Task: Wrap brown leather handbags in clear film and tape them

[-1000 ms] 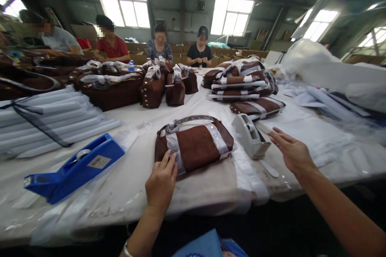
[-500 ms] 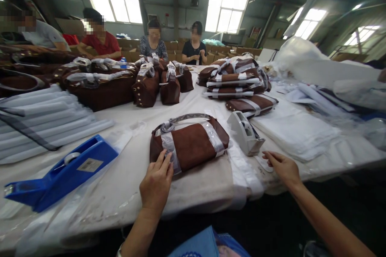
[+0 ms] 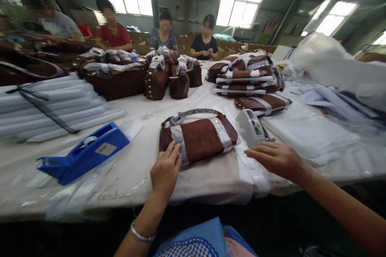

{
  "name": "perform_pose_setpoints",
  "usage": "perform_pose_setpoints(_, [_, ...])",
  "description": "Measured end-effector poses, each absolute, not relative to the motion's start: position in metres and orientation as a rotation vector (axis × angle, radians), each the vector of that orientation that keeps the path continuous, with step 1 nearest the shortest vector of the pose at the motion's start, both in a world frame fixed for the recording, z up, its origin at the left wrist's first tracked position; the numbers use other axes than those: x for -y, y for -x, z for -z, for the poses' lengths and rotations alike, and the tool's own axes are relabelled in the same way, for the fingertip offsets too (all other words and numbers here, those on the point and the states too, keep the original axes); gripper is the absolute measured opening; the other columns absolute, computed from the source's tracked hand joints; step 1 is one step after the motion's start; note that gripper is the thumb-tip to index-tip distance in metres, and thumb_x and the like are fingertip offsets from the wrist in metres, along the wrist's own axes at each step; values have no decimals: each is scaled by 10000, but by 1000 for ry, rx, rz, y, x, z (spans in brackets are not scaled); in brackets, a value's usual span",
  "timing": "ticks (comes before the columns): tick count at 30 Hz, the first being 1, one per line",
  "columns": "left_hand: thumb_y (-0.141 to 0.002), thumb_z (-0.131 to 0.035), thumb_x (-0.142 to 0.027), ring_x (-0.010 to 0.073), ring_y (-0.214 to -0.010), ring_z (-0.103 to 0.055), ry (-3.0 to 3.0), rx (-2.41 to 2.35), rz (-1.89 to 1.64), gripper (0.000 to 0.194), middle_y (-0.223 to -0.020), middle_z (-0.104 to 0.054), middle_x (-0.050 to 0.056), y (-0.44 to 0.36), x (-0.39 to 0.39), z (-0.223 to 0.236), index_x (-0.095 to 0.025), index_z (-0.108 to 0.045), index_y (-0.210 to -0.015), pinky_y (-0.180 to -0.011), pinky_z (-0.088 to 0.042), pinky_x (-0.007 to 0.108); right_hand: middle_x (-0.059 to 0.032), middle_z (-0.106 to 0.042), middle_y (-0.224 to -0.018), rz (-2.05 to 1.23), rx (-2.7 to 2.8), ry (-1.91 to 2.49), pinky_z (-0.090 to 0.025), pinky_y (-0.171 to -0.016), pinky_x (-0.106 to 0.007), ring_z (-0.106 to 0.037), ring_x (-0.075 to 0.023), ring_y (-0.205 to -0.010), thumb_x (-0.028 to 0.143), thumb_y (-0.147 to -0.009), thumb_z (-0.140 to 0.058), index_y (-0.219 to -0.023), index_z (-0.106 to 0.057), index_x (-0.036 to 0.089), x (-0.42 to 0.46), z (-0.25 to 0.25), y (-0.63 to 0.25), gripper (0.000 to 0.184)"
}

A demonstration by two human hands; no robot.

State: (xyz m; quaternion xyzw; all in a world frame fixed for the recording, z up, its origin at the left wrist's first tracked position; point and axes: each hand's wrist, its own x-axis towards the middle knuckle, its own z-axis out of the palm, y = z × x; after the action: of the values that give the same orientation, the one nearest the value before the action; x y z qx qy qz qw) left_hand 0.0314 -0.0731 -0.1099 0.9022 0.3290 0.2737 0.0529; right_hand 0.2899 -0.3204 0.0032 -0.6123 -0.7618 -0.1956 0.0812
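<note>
A brown handbag (image 3: 200, 138) lies on the white-covered table in front of me, with clear plastic wrap around both ends and its handle wrapped too. My left hand (image 3: 164, 170) rests its outstretched fingers on the left band of wrap. To the bag's right, my right hand (image 3: 279, 160) has its fingers pressed together, pointing left, just in front of a grey tape dispenser (image 3: 251, 128). Whatever those fingertips hold, if anything, is too small to make out. Off to the left stands a blue tape dispenser (image 3: 86, 154) with a pale label.
Stacked wrapped bags (image 3: 245, 74) lie at the back right, near white sheets (image 3: 313, 132). Upright brown bags (image 3: 114, 82) stand at the back left behind a tied bundle of white rolls (image 3: 57, 106). Several people sit across the table (image 3: 126, 176).
My right hand has moved left, from beside the grey dispenser toward the bag's right end. My left hand stays on the bag. The whole view has shifted slightly.
</note>
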Motion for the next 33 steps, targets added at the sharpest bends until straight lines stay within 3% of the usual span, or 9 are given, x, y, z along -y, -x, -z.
perform_pose_setpoints(3, [-969, -549, -274, 203, -1080, -615, -2681, -994, -842, 458, -1440, -562, -6, -31, 73, 110, -263, -506, -1425, -888, -531, 311, -33, -717, -836, 313, 2304, 1699, -450, -691, -280, -632, -159, -742, 246, -970, -578, -1006, -711, 215, 257, -6, -266, 142])
perform_pose_setpoints(5, [-961, -566, -277, 200, -1068, -621, -2633, -1005, -847, 537, -1390, -603, 20, -31, 72, 111, -265, -427, -1479, -870, -534, 302, -25, -692, -770, 144, 2348, 1669, -427, -659, -279, -618, -155, -707, 337, -977, -564, -912, -720, 223, 215, -9, -251, 204])
perform_pose_setpoints(11, [-917, -628, -279, 173, -830, -655, -2458, -1097, -868, 718, -1017, -711, 20, -30, 72, 112, -308, -282, -1546, -723, -525, 253, -31, -721, -792, -45, 2634, 1613, -386, -616, -281, -628, -170, -719, 381, -941, -563, -808, -739, 238, 104, -11, -228, 264])
perform_pose_setpoints(17, [-898, -646, -260, 179, -895, -667, -2407, -1084, -925, 813, -1153, -692, 42, -32, 71, 118, -288, -191, -1571, -798, -548, 281, -68, -727, -700, 90, 2959, 1755, -369, -570, -289, -657, -216, -664, 407, -819, -729, -749, -766, 217, 42, -11, -210, 206])
perform_pose_setpoints(23, [-894, -633, -203, 212, -1051, -652, -2442, -1030, -920, 821, -1368, -606, 59, -33, 71, 117, -294, -179, -1571, -895, -561, 335, -97, -737, -747, 194, 3045, 1908, -430, -635, -297, -686, -243, -724, 511, -745, -791, -822, -765, 191, 22, -19, -197, 330])
perform_pose_setpoints(28, [-892, -637, -194, 237, -1164, -619, -2496, -1019, -905, 832, -1483, -510, 62, -32, 72, 113, -306, -174, -1574, -932, -565, 354, -39, -720, -690, -134, 2621, 2219, -428, -640, -292, -664, -230, -679, 593, -589, -858, -740, -745, 219, -7, -19, -237, 419])
perform_pose_setpoints(30, [-885, -649, -191, 227, -1164, -621, -2488, -1011, -910, 855, -1488, -504, 53, -32, 72, 112, -315, -158, -1575, -948, -561, 351, -53, -733, -738, -111, 2389, 2324, -444, -663, -305, -673, -244, -722, 539, -691, -814, -775, -748, 209, -12, -22, -258, 347])
perform_pose_setpoints(33, [-880, -657, -190, 220, -1145, -631, -2457, -1000, -915, 871, -1501, -489, 48, -32, 71, 113, -322, -149, -1575, -948, -567, 354, -134, -750, -991, 101, 2144, 2342, -488, -755, -359, -690, -283, -900, 410, -946, -568, -1054, -728, 158, 2, -20, -272, 317])
